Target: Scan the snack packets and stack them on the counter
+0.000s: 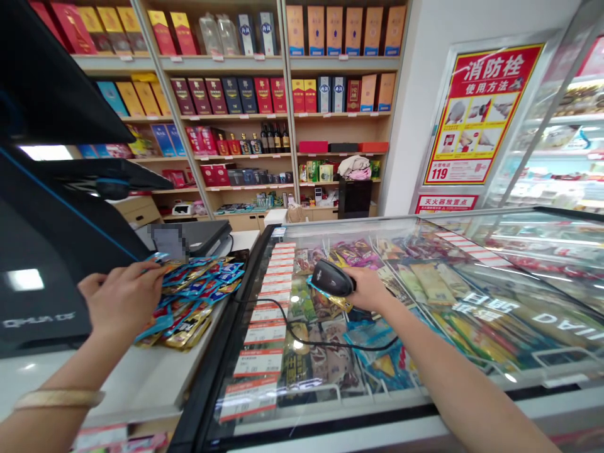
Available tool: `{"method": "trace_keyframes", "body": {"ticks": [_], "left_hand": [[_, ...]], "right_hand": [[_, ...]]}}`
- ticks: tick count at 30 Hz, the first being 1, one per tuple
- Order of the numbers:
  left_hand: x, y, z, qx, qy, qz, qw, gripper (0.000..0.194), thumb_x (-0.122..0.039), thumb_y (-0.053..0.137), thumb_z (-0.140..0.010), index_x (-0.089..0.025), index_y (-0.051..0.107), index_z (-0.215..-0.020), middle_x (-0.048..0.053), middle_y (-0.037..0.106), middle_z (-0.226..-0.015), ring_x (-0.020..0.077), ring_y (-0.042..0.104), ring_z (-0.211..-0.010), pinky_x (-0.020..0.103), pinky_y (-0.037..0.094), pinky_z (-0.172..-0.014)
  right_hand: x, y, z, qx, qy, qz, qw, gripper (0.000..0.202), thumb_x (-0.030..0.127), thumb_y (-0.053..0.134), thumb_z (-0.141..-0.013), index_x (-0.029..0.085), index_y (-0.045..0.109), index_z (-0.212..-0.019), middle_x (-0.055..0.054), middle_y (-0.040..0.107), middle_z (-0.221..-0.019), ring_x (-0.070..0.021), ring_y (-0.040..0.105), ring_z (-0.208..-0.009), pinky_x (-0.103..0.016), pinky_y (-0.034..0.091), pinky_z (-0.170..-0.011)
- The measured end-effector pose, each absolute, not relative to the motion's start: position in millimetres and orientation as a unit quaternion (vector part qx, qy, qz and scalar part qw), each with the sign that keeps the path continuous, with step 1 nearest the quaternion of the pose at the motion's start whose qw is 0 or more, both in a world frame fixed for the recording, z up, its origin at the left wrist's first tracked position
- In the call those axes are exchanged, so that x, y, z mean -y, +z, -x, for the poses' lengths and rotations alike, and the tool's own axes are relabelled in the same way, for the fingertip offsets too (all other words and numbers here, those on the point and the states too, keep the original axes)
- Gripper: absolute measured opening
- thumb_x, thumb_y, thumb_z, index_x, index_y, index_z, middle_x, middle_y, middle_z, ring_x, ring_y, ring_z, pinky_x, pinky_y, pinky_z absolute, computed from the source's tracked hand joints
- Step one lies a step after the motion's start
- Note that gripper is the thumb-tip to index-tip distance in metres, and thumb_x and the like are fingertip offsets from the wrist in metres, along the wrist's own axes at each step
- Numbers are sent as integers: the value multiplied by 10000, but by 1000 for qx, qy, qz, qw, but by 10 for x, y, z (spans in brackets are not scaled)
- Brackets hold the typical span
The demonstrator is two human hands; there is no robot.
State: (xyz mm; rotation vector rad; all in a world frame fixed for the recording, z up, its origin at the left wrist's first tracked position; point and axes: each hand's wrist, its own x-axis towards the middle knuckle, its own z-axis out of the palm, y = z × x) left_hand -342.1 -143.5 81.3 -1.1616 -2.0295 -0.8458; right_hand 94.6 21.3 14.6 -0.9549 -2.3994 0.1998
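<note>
Well, from where the person looks, packets (205, 286) lie heaped at eight o'clock on the counter (167, 377). The left hand (125, 296) touches the heap's nine-o'clock edge; whether its fingers pinch one, I cannot tell. Toward five o'clock, the right hand (368, 289) grips a scanner (330, 279) above the freezer (214, 352), its cable (330, 345) trailing toward nine.
</note>
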Motion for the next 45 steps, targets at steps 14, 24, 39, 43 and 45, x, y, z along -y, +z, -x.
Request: {"method": "trace_keyframes", "body": {"ticks": [14,24,39,43,45], "left_hand": [[1347,713,2870,747,-316,448,377,497,-452,453,-832,-183,672,-1189,183,610,-1311,373,499,-1238,523,314,-1024],[399,231,1725,680,-312,656,95,393,-415,607,-761,-241,712,-1098,130,665,-1235,308,613,-1130,413,444,-973],[-28,3,1132,798,-228,554,-57,476,-403,732,-671,-235,589,-1093,116,721,-978,316,676,-940,372,469,-767],[128,37,1367,764,-392,505,-83,351,-281,728,-598,-239,575,-910,17,663,-710,230,632,-662,311,433,-624],[219,67,1482,741,-476,461,-107,343,-298,750,-535,-234,582,-828,-20,606,-602,202,577,-570,301,420,-582]], "right_hand": [[-381,159,-1106,858,57,432,272,333,278,685,-740,245,729,-1068,-58,773,-961,-255,709,-903,-280,465,-731],[-495,184,-1240,822,50,484,297,351,324,691,-752,238,719,-1091,-63,771,-1018,-267,707,-951,-289,479,-763],[-482,211,-1217,831,59,478,279,324,335,673,-747,244,702,-1056,-60,756,-1012,-268,694,-957,-297,470,-768],[-484,198,-1203,831,53,483,272,299,328,679,-744,246,700,-1031,-50,760,-990,-252,694,-939,-282,459,-749],[-483,184,-1185,834,50,481,266,301,328,686,-738,247,701,-1027,-47,761,-977,-247,696,-928,-279,456,-744]]}}
